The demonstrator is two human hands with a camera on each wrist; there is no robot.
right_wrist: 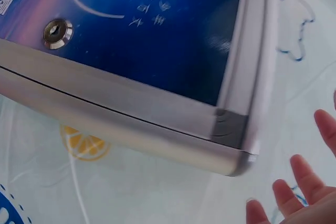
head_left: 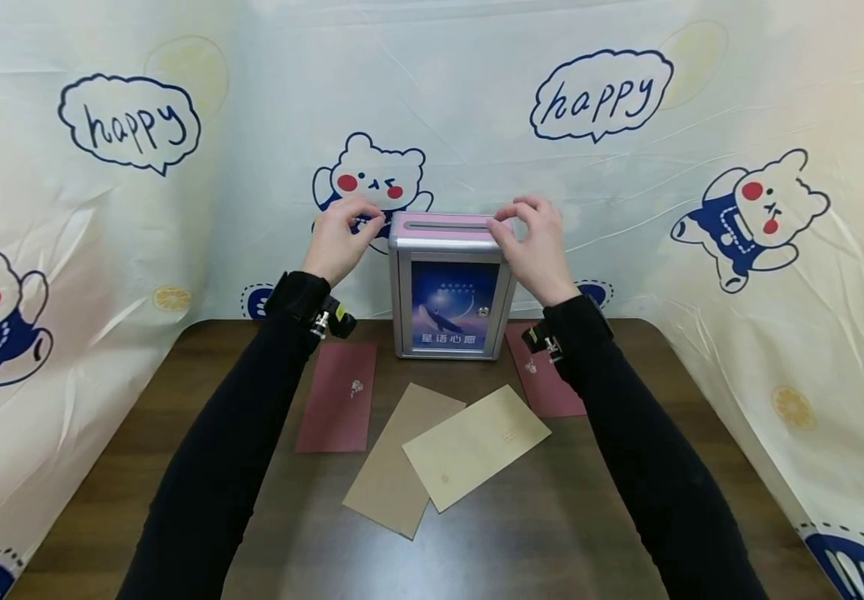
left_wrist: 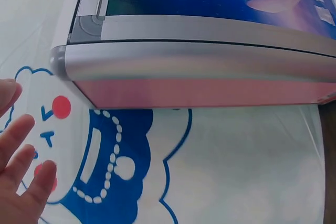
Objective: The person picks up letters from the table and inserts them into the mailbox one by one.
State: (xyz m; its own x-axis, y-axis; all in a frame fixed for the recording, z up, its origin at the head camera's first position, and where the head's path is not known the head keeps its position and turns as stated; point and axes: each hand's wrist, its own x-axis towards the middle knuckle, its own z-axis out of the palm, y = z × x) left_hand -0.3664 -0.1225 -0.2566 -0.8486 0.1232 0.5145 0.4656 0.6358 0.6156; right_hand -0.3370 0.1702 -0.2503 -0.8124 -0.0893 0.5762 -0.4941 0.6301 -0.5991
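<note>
Nearest my camera, two tan envelopes overlap near the middle of the dark wooden tabletop (head_left: 139, 467): a lighter envelope (head_left: 476, 446) lies across a browner envelope (head_left: 394, 467). Beyond them, two dark red envelopes lie flat, one (head_left: 339, 396) toward the left edge and one (head_left: 544, 375) to the right, partly under a black sleeve. At the back edge, centred, stands a silver mailbox (head_left: 451, 287) with a pink slotted top, a blue whale poster on its door and a small keyhole (right_wrist: 58, 33). I see the left hand (head_left: 342, 237) raised just beside the box's upper left corner, fingers loosely curved, holding nothing. The right hand (head_left: 536, 246) sits at the upper right corner, fingers relaxed; whether they touch the lid I cannot tell. Cartoon-bear cloth (head_left: 776, 125) printed "happy" hangs behind and along both sides.
</note>
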